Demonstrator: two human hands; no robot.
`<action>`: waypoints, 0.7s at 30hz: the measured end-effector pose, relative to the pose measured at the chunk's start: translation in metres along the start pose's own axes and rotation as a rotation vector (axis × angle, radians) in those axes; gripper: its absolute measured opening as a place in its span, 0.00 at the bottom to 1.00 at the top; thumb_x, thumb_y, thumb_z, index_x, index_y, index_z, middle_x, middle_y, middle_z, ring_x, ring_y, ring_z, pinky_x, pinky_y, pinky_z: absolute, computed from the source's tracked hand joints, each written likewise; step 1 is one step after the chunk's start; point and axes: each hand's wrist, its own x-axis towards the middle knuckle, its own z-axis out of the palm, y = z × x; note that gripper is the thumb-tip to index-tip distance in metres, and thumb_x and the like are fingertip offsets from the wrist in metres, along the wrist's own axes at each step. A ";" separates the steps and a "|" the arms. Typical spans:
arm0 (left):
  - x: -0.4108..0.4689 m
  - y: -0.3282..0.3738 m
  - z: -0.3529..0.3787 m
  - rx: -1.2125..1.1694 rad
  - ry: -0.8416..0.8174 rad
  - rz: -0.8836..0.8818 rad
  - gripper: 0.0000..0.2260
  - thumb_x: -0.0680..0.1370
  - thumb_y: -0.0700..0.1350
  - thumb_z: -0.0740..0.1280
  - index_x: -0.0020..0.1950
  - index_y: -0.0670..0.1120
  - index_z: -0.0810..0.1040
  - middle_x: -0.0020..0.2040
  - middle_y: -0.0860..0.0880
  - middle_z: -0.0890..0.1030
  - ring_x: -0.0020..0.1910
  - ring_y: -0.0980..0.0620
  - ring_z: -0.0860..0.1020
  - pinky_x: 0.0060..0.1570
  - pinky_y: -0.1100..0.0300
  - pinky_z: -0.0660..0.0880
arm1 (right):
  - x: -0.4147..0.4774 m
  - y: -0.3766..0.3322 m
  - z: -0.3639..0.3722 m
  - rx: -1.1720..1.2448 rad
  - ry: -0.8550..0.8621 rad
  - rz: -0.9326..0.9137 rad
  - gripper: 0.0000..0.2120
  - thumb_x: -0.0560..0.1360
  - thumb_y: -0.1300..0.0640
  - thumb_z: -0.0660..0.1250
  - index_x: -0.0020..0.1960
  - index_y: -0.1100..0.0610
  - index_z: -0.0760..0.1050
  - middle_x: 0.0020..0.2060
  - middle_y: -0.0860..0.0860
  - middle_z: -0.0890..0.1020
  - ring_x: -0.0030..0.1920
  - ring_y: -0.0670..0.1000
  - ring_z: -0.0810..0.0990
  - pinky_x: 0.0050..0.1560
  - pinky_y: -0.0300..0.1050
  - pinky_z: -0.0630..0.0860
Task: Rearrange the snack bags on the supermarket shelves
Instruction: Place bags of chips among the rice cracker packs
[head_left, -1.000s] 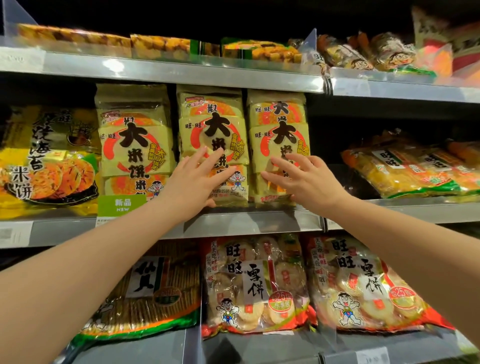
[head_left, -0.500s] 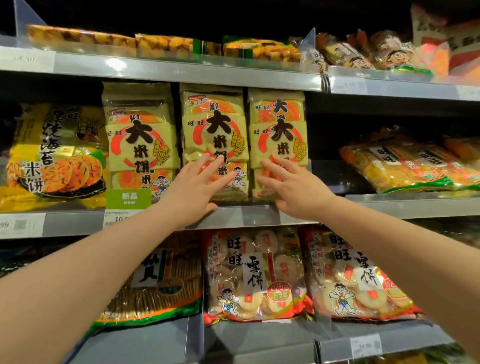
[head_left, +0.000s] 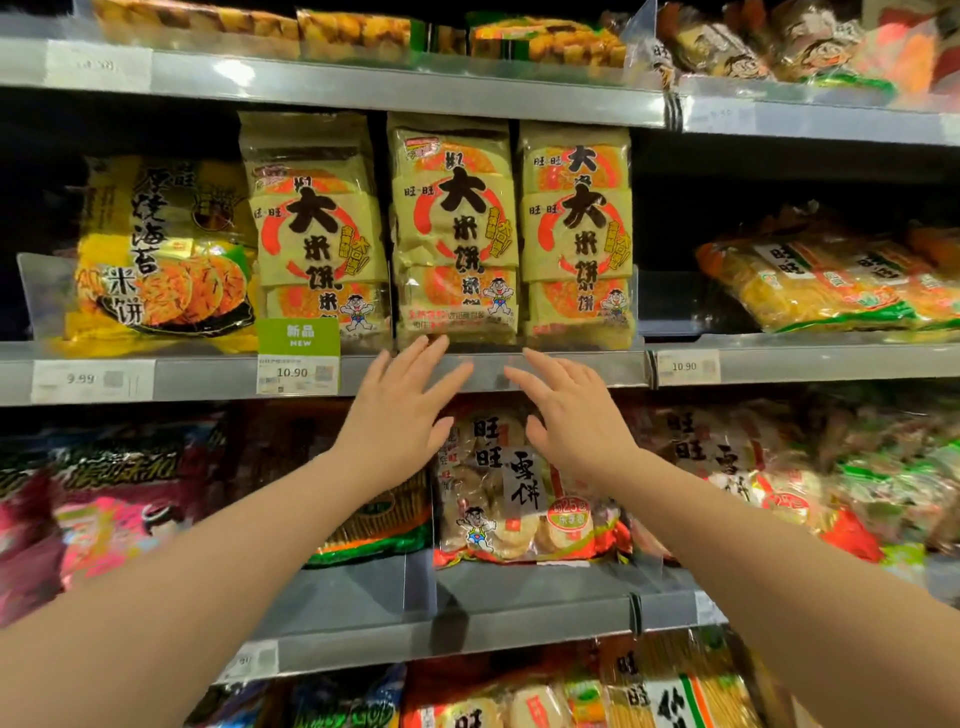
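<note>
Left hand (head_left: 400, 415) and right hand (head_left: 576, 421), fingers spread and holding nothing, hang at six o'clock of three rice-cracker bags (head_left: 454, 228) — upright, side by side on the middle shelf (head_left: 519, 371) — so this row looks settled, other shelves perhaps left.

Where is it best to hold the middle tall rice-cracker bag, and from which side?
Probably its lower side edges, from the front, one hand each. The middle bag stands upright facing out, between left bag and right bag, leaving only its front free. The left hand and right hand are open just below.
</note>
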 end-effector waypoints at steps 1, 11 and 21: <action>-0.009 0.001 0.003 -0.004 -0.012 0.002 0.29 0.72 0.50 0.70 0.72 0.50 0.66 0.73 0.41 0.66 0.71 0.40 0.65 0.65 0.40 0.64 | -0.005 -0.007 0.007 0.026 0.001 0.006 0.28 0.74 0.57 0.65 0.73 0.52 0.66 0.73 0.55 0.66 0.70 0.59 0.68 0.70 0.54 0.63; -0.110 -0.034 0.056 -0.108 -0.352 -0.302 0.28 0.78 0.53 0.61 0.76 0.50 0.57 0.77 0.45 0.56 0.75 0.45 0.55 0.70 0.46 0.57 | -0.041 -0.109 0.080 0.567 -0.336 0.164 0.27 0.78 0.59 0.59 0.76 0.52 0.58 0.74 0.49 0.63 0.73 0.50 0.62 0.72 0.44 0.61; -0.187 -0.084 0.140 -0.183 -0.556 -0.558 0.30 0.80 0.53 0.59 0.77 0.42 0.52 0.76 0.39 0.53 0.74 0.42 0.56 0.71 0.53 0.56 | -0.010 -0.172 0.201 0.600 -0.676 0.463 0.33 0.81 0.48 0.57 0.78 0.58 0.46 0.78 0.57 0.51 0.78 0.54 0.51 0.75 0.48 0.51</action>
